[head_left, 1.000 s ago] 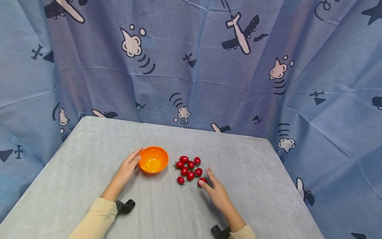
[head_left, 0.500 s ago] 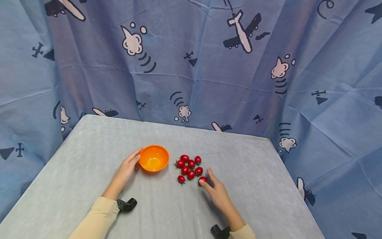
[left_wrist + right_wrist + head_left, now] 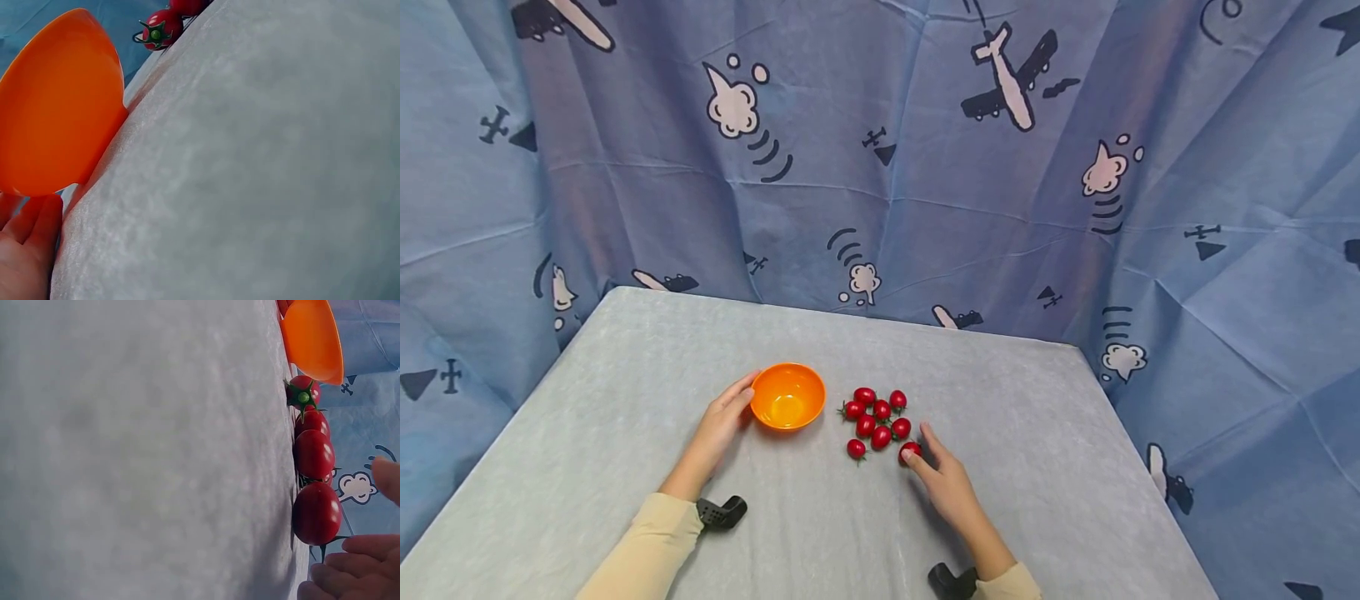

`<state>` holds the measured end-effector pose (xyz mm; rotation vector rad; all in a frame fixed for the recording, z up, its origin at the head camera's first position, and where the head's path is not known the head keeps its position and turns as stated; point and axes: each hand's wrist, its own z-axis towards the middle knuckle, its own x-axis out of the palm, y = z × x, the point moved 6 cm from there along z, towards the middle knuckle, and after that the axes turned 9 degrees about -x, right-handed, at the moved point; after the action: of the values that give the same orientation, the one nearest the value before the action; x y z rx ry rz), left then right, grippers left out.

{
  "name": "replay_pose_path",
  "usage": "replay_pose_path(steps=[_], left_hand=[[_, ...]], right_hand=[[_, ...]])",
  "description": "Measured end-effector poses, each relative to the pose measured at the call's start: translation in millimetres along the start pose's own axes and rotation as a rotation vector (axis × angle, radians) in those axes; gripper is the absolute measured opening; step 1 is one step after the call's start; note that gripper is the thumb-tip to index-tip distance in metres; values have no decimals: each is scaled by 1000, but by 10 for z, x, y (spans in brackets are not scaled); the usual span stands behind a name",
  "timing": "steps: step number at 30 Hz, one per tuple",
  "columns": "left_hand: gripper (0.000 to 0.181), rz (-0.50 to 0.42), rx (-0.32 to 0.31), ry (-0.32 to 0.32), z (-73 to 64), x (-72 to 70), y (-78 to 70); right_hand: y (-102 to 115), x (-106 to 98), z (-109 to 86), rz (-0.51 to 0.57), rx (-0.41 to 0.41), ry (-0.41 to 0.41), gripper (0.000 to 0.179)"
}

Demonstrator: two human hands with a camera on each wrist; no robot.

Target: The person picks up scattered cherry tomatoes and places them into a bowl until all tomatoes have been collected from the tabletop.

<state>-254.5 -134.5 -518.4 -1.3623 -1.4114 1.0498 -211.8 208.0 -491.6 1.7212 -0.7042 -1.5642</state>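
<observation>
An orange bowl stands upright on the cloth, with nothing inside it. My left hand rests against its left side; in the left wrist view the straight fingers reach the bowl wall. Several red cherry tomatoes with green stems lie in a loose cluster right of the bowl. Beside the nearest tomato, my right hand is held with thumb and fingers spread. From the right wrist, the fingertips come close to that tomato's stem, while the thumb is apart from the tomato.
A pale grey cloth covers the table. Behind it hangs a blue curtain printed with planes and clouds. Each wrist wears a black camera mount, one on the left and one on the right.
</observation>
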Motion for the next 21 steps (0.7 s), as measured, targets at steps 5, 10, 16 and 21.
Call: replay_pose_path(steps=[5, 10, 16, 21], left_hand=[[52, -55, -35, 33, 25, 16, 29], [49, -69, -75, 31, 41, 22, 41], [49, -106, -75, 30, 33, 22, 39], [49, -123, -77, 35, 30, 23, 37]], right_hand=[[-7, 17, 12, 18, 1, -14, 73], [-7, 19, 22, 15, -19, -24, 73], [-11, 40, 43, 25, -40, -29, 75], [-46, 37, 66, 61, -26, -68, 73]])
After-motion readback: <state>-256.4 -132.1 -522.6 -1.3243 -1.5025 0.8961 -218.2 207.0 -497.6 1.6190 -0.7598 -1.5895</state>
